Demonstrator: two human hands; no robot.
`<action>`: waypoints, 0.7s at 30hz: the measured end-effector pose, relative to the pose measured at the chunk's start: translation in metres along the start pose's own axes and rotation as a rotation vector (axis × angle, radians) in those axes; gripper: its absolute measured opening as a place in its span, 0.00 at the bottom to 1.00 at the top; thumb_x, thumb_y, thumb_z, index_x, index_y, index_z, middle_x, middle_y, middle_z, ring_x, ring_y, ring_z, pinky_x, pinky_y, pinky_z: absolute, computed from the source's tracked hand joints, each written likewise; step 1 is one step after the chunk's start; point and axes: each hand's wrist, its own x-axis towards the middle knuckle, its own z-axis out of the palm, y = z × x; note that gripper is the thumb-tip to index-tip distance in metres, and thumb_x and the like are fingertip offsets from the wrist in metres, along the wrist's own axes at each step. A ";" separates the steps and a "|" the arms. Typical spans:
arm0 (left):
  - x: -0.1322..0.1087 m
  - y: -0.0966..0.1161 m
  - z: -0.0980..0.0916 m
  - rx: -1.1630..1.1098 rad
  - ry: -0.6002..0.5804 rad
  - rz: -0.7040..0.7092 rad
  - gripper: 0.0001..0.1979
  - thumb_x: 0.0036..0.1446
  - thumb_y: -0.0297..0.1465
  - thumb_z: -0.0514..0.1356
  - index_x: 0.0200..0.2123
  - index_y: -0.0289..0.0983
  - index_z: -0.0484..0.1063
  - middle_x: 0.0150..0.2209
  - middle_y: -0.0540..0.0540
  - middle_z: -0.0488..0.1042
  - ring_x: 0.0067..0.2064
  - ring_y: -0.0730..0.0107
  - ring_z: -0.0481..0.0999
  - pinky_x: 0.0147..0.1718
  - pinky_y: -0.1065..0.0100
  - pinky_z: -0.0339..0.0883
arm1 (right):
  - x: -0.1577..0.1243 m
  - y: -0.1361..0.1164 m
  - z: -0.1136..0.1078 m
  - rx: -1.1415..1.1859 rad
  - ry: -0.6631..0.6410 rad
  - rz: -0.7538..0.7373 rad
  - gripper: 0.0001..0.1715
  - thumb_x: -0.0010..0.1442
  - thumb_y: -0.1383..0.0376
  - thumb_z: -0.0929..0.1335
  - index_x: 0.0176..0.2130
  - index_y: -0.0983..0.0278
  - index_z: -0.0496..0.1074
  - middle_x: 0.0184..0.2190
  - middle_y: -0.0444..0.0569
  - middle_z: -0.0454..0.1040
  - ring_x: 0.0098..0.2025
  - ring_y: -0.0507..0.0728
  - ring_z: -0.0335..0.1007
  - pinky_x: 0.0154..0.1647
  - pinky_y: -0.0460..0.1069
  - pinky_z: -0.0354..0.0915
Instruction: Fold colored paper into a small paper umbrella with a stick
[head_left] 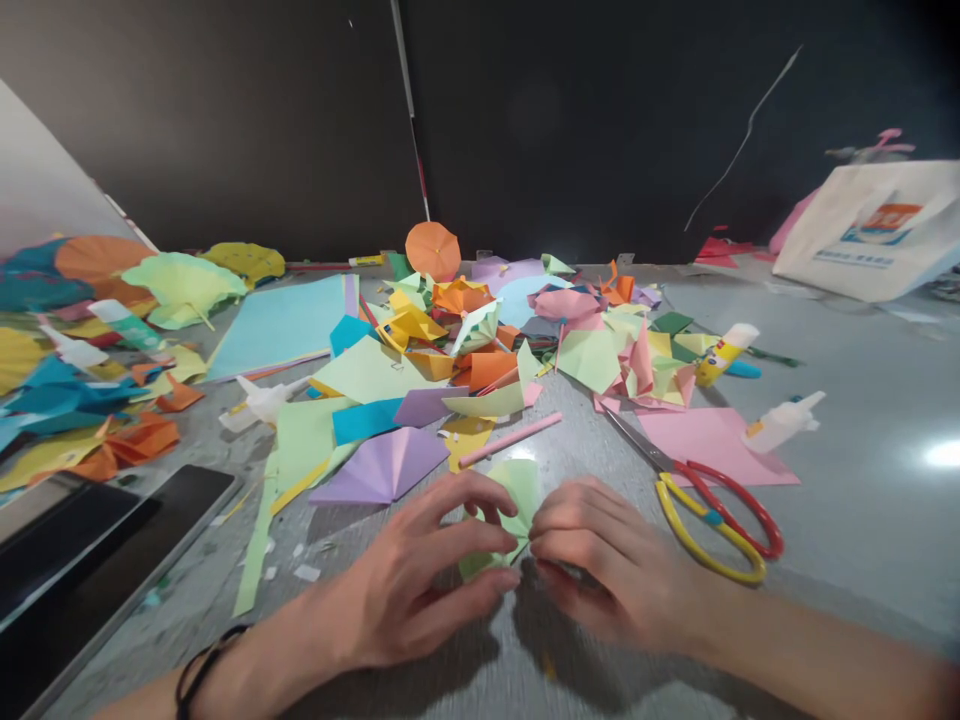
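Observation:
A light green pleated paper (517, 487) is between my two hands, low in the middle of the view. My left hand (442, 570) grips its left side between curved fingers and thumb. On its right edge, the bent fingers of my right hand (600, 555) are pinched together. My fingers cover part of the folds. A purple pleated paper (390, 468) lies behind my left hand, and a pink paper roll (511, 440) rests just beyond the green paper. Scissors (712, 515) with red and yellow handles lie to the right of my right hand.
Coloured paper scraps (480, 350) are heaped across the table's middle. Two dark devices (127, 570) lie at the left. Glue bottles (262, 400) and a glue stick (727, 352) stand among papers. A white bag (862, 235) is at the back right, near a pink sheet (705, 440).

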 end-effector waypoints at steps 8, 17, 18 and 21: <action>0.002 0.002 -0.001 0.003 -0.057 0.015 0.07 0.68 0.27 0.64 0.48 0.37 0.74 0.51 0.41 0.73 0.49 0.65 0.76 0.52 0.66 0.73 | -0.003 0.000 -0.001 -0.015 -0.019 -0.031 0.12 0.68 0.75 0.67 0.50 0.66 0.69 0.39 0.53 0.79 0.42 0.59 0.75 0.45 0.55 0.73; 0.003 0.007 -0.001 0.020 -0.077 -0.005 0.08 0.70 0.22 0.58 0.45 0.36 0.75 0.52 0.39 0.73 0.54 0.63 0.76 0.57 0.64 0.72 | 0.000 -0.003 -0.002 -0.037 -0.031 -0.052 0.12 0.68 0.75 0.66 0.50 0.66 0.68 0.39 0.53 0.79 0.43 0.58 0.76 0.46 0.55 0.75; 0.003 0.007 -0.001 0.014 -0.070 -0.011 0.09 0.70 0.21 0.57 0.46 0.36 0.75 0.53 0.38 0.72 0.56 0.62 0.75 0.58 0.63 0.72 | 0.000 -0.003 -0.002 -0.035 -0.029 -0.053 0.13 0.67 0.76 0.66 0.50 0.66 0.69 0.39 0.53 0.79 0.43 0.58 0.76 0.46 0.55 0.75; 0.005 0.009 -0.002 -0.010 -0.027 -0.028 0.09 0.71 0.22 0.56 0.44 0.36 0.77 0.54 0.37 0.71 0.58 0.59 0.74 0.58 0.61 0.73 | -0.001 -0.003 -0.001 -0.026 -0.029 -0.044 0.14 0.66 0.77 0.66 0.50 0.66 0.69 0.38 0.53 0.79 0.43 0.59 0.76 0.46 0.55 0.75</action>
